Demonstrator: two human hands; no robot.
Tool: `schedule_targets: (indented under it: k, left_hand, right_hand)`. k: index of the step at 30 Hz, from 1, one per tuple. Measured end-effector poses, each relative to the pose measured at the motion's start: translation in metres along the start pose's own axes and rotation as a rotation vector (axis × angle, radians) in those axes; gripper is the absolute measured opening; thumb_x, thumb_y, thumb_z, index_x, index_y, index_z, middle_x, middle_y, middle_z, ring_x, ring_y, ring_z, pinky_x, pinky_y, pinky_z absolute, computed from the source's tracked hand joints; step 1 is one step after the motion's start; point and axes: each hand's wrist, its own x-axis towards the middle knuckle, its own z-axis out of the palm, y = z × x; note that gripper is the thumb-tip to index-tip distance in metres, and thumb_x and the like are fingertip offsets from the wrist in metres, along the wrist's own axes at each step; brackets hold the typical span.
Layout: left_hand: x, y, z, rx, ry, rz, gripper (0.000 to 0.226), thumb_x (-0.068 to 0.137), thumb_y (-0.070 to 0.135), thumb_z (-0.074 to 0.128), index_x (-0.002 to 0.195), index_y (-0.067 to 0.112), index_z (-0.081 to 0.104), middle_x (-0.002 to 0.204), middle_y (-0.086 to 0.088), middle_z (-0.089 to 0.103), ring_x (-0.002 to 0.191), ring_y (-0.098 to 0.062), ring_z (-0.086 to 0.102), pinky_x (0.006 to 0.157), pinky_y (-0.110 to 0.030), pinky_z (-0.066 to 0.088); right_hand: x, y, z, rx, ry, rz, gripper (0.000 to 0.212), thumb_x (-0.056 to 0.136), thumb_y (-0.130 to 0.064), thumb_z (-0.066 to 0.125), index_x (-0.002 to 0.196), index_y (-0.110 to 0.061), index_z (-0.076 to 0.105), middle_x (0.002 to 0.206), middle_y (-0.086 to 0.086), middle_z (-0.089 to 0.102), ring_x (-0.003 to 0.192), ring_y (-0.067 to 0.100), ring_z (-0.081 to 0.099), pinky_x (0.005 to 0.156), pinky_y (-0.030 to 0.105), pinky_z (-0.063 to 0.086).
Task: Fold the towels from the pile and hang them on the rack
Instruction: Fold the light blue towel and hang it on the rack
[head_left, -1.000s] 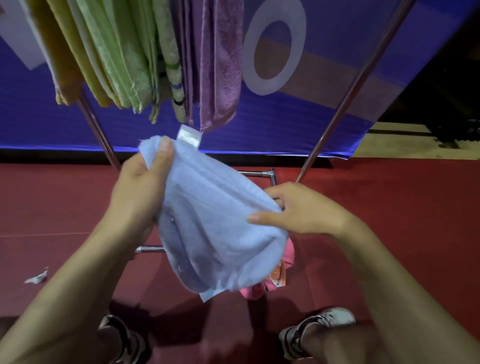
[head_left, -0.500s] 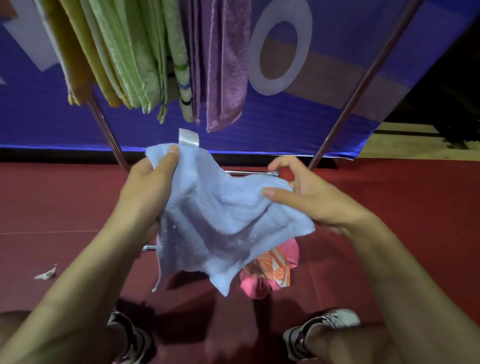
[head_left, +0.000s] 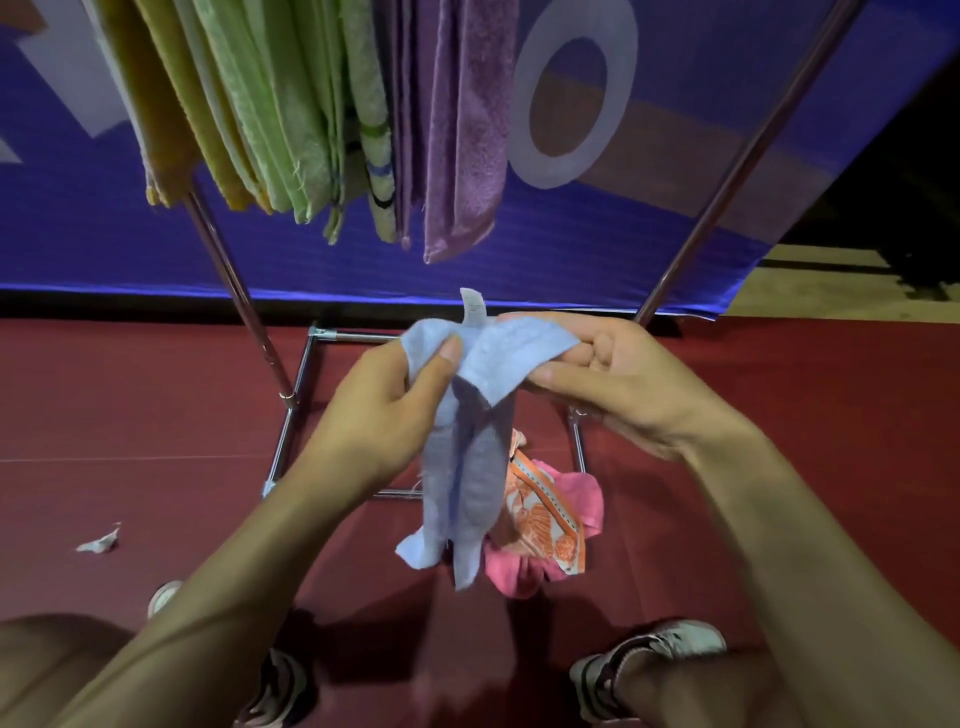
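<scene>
A light blue towel (head_left: 470, 467) hangs in front of me, doubled lengthwise, its white label sticking up at the top. My left hand (head_left: 395, 410) pinches its top left corner and my right hand (head_left: 613, 384) pinches the top right corner, the two close together. Below it on the red floor lies the pile: a pink towel (head_left: 524, 571) and an orange patterned cloth (head_left: 545, 525). Yellow towels (head_left: 171, 104), green towels (head_left: 280, 104) and a purple towel (head_left: 467, 130) hang from the rack at the top.
The rack's chrome legs (head_left: 239, 301) slant down to a square base frame (head_left: 291, 421) on the red floor. A blue banner (head_left: 649, 234) stands behind it. A scrap of paper (head_left: 98, 543) lies at the left. My shoes (head_left: 649, 660) are at the bottom.
My hands have come together at the towel's top, bringing its two corners close. The towel went from a spread, bunched shape to hanging narrow and long.
</scene>
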Motion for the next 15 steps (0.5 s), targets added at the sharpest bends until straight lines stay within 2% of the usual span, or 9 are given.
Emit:
schedule_targets:
  k: [2, 4, 5, 7, 9, 11, 12, 15]
  left_hand:
    - [0.000, 0.000, 0.002, -0.047, -0.034, -0.003, 0.025, 0.107, 0.032, 0.049, 0.102, 0.030, 0.074, 0.091, 0.025, 0.076, 0.085, 0.017, 0.064, 0.081, -0.016, 0.050]
    - [-0.001, -0.002, 0.003, -0.137, -0.053, -0.040, 0.028, 0.108, 0.035, 0.048, 0.107, 0.026, 0.075, 0.101, 0.014, 0.079, 0.096, 0.003, 0.070, 0.094, -0.032, 0.055]
    - [-0.001, -0.003, 0.004, -0.186, -0.069, -0.059, 0.030, 0.107, 0.039, 0.048, 0.111, 0.025, 0.075, 0.105, 0.010, 0.079, 0.103, -0.004, 0.072, 0.101, -0.039, 0.054]
    - [-0.001, -0.004, 0.006, -0.306, -0.112, -0.097, 0.037, 0.102, 0.049, 0.049, 0.120, 0.026, 0.072, 0.114, 0.003, 0.078, 0.115, -0.017, 0.071, 0.108, -0.052, 0.049]
    - [0.000, -0.005, 0.007, -0.468, -0.152, -0.140, 0.043, 0.103, 0.046, 0.047, 0.130, 0.019, 0.067, 0.124, -0.006, 0.075, 0.123, -0.027, 0.067, 0.113, -0.059, 0.043]
    - [0.000, -0.004, 0.010, -0.595, -0.201, -0.150, 0.042, 0.111, 0.033, 0.038, 0.138, 0.010, 0.060, 0.133, -0.014, 0.069, 0.129, -0.032, 0.063, 0.117, -0.059, 0.037]
    - [-0.001, -0.003, 0.011, -0.628, -0.223, -0.147, 0.041, 0.113, 0.028, 0.035, 0.140, 0.008, 0.059, 0.135, -0.015, 0.067, 0.131, -0.032, 0.061, 0.119, -0.057, 0.036]
    - [-0.005, -0.003, 0.018, -0.697, -0.263, -0.181, 0.039, 0.112, 0.025, 0.037, 0.135, 0.008, 0.063, 0.134, -0.015, 0.069, 0.131, -0.028, 0.062, 0.121, -0.052, 0.034]
  right_hand:
    - [0.004, -0.001, 0.009, -0.291, 0.181, -0.101, 0.037, 0.090, 0.002, 0.070, 0.117, -0.024, 0.074, 0.108, -0.006, 0.080, 0.105, 0.007, 0.073, 0.095, 0.023, 0.055]
    - [0.007, -0.002, 0.017, -0.434, 0.341, -0.169, 0.031, 0.085, -0.001, 0.068, 0.095, -0.029, 0.077, 0.084, -0.022, 0.077, 0.080, -0.009, 0.068, 0.075, 0.011, 0.050]
    - [0.009, -0.002, 0.021, -0.476, 0.385, -0.190, 0.025, 0.080, -0.010, 0.066, 0.086, -0.032, 0.075, 0.076, -0.023, 0.074, 0.072, -0.010, 0.065, 0.069, 0.012, 0.048]
    - [0.011, 0.002, 0.025, -0.586, 0.439, -0.234, 0.015, 0.076, -0.026, 0.062, 0.078, -0.038, 0.071, 0.075, -0.018, 0.070, 0.071, -0.005, 0.063, 0.070, 0.020, 0.048]
    - [0.013, 0.009, 0.027, -0.731, 0.483, -0.328, 0.008, 0.081, -0.029, 0.066, 0.077, -0.033, 0.071, 0.091, -0.010, 0.059, 0.080, 0.002, 0.058, 0.077, 0.020, 0.044]
    - [0.013, 0.013, 0.030, -0.821, 0.535, -0.420, 0.017, 0.088, -0.030, 0.069, 0.075, -0.019, 0.072, 0.104, 0.005, 0.051, 0.093, 0.017, 0.056, 0.089, 0.023, 0.043]
    - [0.013, 0.013, 0.032, -0.848, 0.555, -0.453, 0.024, 0.091, -0.031, 0.069, 0.074, -0.014, 0.071, 0.106, 0.007, 0.053, 0.096, 0.023, 0.056, 0.091, 0.025, 0.043]
    - [0.014, 0.012, 0.039, -0.879, 0.565, -0.510, 0.030, 0.097, -0.029, 0.068, 0.075, -0.008, 0.072, 0.086, 0.002, 0.063, 0.082, 0.025, 0.054, 0.081, 0.030, 0.045]
